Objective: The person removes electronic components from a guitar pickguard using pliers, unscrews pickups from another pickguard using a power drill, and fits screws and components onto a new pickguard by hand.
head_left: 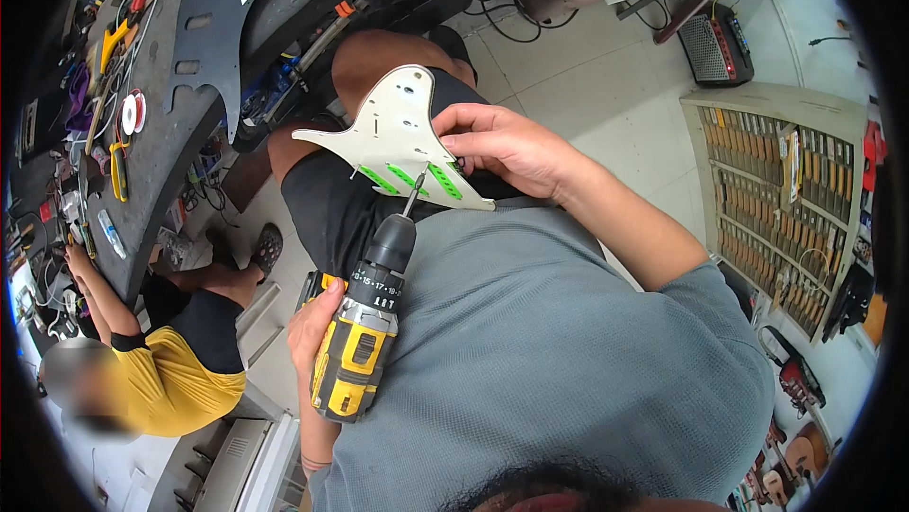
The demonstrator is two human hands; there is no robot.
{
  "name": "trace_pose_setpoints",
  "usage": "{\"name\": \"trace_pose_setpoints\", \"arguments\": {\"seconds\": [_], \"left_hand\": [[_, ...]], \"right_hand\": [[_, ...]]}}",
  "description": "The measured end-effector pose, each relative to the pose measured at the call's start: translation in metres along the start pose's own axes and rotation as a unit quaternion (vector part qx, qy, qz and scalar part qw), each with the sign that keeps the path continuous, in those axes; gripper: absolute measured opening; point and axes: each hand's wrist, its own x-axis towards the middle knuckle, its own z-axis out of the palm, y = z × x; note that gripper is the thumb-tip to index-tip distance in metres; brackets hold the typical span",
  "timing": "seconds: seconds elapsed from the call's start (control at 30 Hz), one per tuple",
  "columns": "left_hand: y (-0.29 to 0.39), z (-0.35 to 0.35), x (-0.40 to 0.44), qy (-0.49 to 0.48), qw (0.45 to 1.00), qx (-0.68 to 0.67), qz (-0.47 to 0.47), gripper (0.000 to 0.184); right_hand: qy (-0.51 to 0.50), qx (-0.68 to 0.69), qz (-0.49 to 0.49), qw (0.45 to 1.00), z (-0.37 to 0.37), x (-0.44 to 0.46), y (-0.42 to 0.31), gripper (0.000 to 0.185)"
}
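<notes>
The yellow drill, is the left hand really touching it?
Touching. The head view shows the left hand closed around the side of the yellow drill, its thumb lying against the casing with no gap.

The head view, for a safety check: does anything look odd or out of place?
Nothing looks clearly spilled or broken. One oddity: the drill points its bit at a white plate held over the lap, not laid on the bench.

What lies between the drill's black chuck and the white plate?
In the head view, a slim metal bit lies there, pointing from the chuck toward the plate; whether it touches is unclear.
</notes>
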Motion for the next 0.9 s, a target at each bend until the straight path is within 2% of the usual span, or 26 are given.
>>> {"name": "trace_pose_setpoints", "arguments": {"seconds": [0.23,0.43,0.57,0.67,0.9], "left_hand": [[0.004,0.0,0.005,0.004,1.0,-0.014,0.001,0.059],[0.004,0.004,0.012,0.031,0.999,-0.034,0.028,0.059],[0.003,0.002,0.01,0.002,0.997,-0.077,0.001,0.054],[-0.002,0.002,0.027,-0.047,0.997,-0.05,0.03,0.056],[-0.004,0.0,0.029,-0.087,0.99,-0.106,-0.027,0.054]], "right_hand": [[-0.01,0.035,-0.006,0.999,-0.002,0.003,0.009,0.024],[0.044,0.046,-0.03,0.998,0.002,0.004,0.02,0.023],[0.074,0.039,-0.051,0.995,0.006,0.007,0.025,0.027],[0.09,0.035,-0.079,0.992,0.009,0.012,0.033,0.03],[0.126,-0.011,-0.135,0.983,0.027,0.01,0.036,0.033]]}}
